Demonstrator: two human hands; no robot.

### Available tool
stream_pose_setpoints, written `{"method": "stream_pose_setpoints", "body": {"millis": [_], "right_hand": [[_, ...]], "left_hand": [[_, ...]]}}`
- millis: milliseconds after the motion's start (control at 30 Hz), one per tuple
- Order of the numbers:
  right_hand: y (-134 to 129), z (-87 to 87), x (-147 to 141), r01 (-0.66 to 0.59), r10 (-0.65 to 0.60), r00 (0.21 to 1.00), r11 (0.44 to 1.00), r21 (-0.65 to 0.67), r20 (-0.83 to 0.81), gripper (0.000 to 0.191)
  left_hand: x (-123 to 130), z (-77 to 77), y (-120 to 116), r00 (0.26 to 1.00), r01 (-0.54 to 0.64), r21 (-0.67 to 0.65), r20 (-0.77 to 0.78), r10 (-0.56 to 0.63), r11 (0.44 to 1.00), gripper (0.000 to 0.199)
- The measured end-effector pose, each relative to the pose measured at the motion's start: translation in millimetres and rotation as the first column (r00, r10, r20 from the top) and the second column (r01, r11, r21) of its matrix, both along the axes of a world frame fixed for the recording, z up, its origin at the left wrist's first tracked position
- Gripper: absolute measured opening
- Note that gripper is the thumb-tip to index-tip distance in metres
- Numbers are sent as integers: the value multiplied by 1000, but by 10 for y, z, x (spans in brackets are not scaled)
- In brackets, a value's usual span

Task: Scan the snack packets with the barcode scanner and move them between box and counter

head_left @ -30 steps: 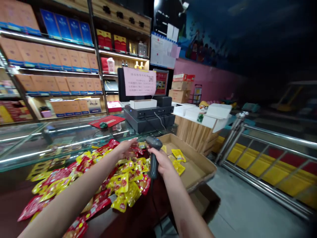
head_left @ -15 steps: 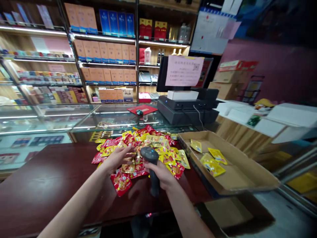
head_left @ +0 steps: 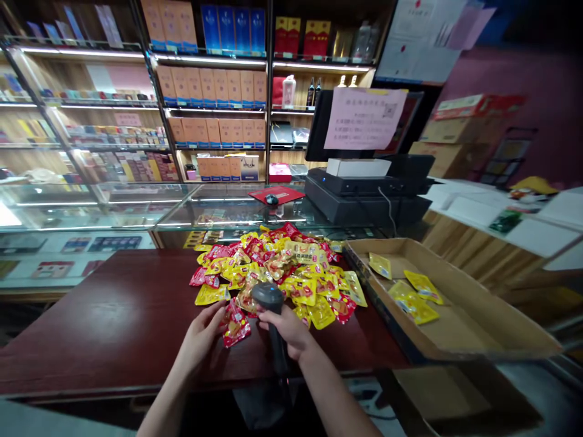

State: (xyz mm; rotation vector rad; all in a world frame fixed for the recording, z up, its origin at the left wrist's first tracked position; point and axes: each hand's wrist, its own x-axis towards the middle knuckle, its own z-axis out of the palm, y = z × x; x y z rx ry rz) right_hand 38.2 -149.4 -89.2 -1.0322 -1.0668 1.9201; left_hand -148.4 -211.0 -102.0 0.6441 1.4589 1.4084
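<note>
Along the near side of the dark red surface, a black scanner is gripped in the right hand. One red packet is touched at its edge by the left hand; whether it is pinched cannot be told. Beyond, most packets are left in a loose heap; only a few yellow packets are held by the cardboard box, so little seems done. Farther back, a pink sheet is hung before lit shelves.
</note>
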Motion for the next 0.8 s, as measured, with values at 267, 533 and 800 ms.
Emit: {"method": "stream_pose_setpoints", "body": {"millis": [267,533,800], "right_hand": [[-25,-93,-218,-93,84,993,988,-121,-77,26],[223,222,-12,-69,63,986,997,-36,-153,31],[573,455,239,56,-55,994,998,9,-94,33]], "left_hand": [[23,-116,54,996,-47,6,-79,48,999,50],[306,158,508,963,201,57,-194,-186,978,51],[416,356,1084,931,345,107,87,-354,933,54]]}}
